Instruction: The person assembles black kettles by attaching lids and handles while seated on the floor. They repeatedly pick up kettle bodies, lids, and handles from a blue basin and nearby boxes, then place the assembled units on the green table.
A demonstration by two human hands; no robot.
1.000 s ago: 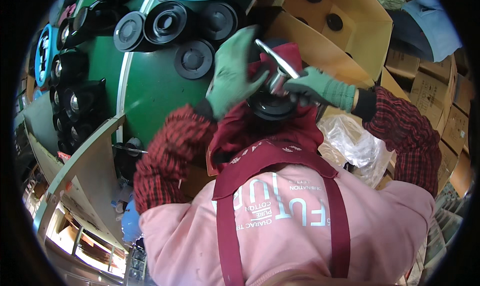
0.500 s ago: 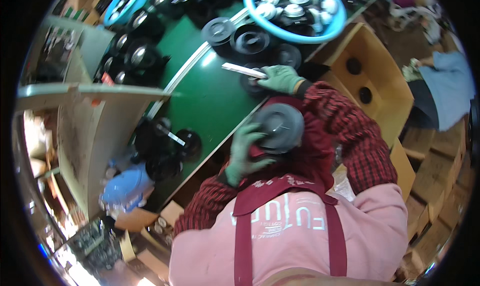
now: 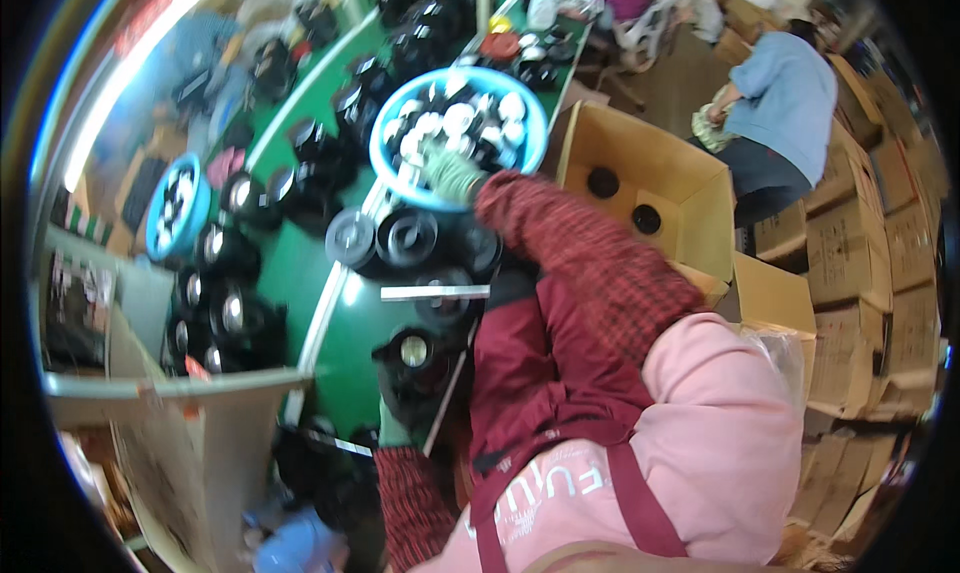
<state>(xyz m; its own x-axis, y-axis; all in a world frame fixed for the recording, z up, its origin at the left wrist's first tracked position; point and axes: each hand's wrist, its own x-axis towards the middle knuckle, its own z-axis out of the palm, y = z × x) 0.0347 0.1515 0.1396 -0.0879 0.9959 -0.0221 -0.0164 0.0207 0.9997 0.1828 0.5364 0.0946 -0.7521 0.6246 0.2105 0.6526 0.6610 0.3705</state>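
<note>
My right hand (image 3: 452, 173), in a green glove, reaches into a light-blue basin (image 3: 380, 163) piled with black and white knob-like parts (image 3: 458, 120); its fingertips are blurred among them. At the table's near edge my left hand (image 3: 392, 425), gloved too, is at a black round part (image 3: 405, 373) with a pale disc in its middle; the part hides most of the fingers. A white strip (image 3: 435, 293) lies across a dark round lid (image 3: 445, 308) just beyond that part. Several more lids (image 3: 407, 236) sit between the strip and the basin.
Black pots (image 3: 235, 308) crowd the left side of the green table (image 3: 300, 273), by a smaller blue basin (image 3: 205, 213). An open carton (image 3: 690, 173) with black discs inside stands to the right. Beyond it, a person in light blue (image 3: 785, 98) bends near stacked cartons (image 3: 845, 253).
My right hand has let go of the white strip and moved into the basin. My left hand, earlier with a grey lid, is now lower at the black part. The whole view has shifted.
</note>
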